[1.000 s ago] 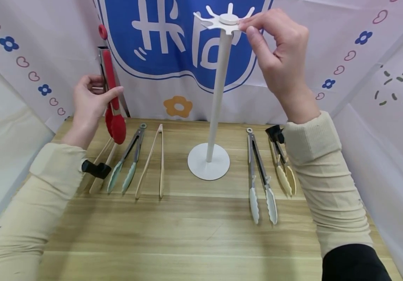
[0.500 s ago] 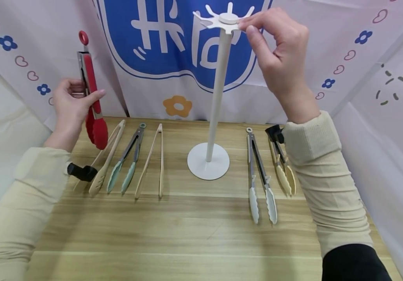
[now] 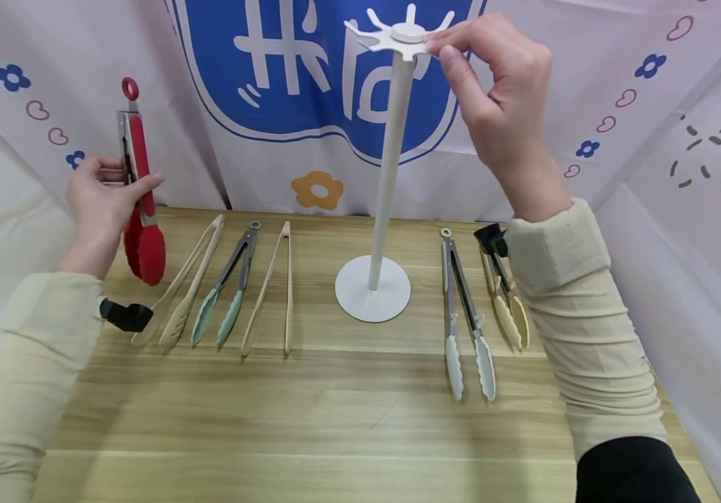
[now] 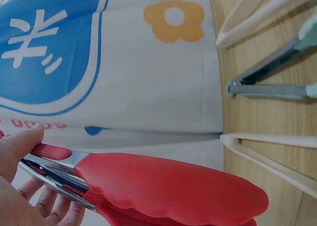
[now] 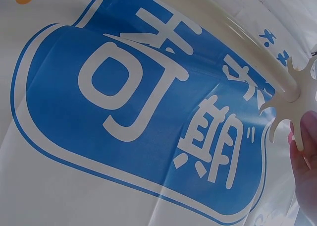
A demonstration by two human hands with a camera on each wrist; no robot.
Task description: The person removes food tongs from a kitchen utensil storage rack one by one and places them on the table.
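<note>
My left hand (image 3: 98, 202) grips red-headed kitchen tongs (image 3: 138, 161) at the far left, their ring end up and scalloped heads down. In the left wrist view the red heads (image 4: 173, 186) lie close together. Whether they touch the table cannot be told. At the centre stands a white rack with a slim pole (image 3: 392, 154), a round base (image 3: 360, 307) and a top ring of hooks (image 3: 386, 38). My right hand (image 3: 508, 91) pinches one hook between thumb and fingers. The right wrist view shows the same hook plate (image 5: 292, 109) with those fingertips on it.
On the wooden table (image 3: 310, 426), left of the rack, lie beige tongs (image 3: 203, 283), mint-tipped tongs (image 3: 235, 279) and slim pinkish tongs (image 3: 289, 293). White-tipped tongs (image 3: 461, 321) and cream-tipped tongs (image 3: 508, 307) lie right of it. A printed cloth (image 3: 260, 175) hangs behind.
My left hand has moved left and lower with the red tongs, away from the rack, uncovering the beige tongs. The right hand keeps its pinch on the hook.
</note>
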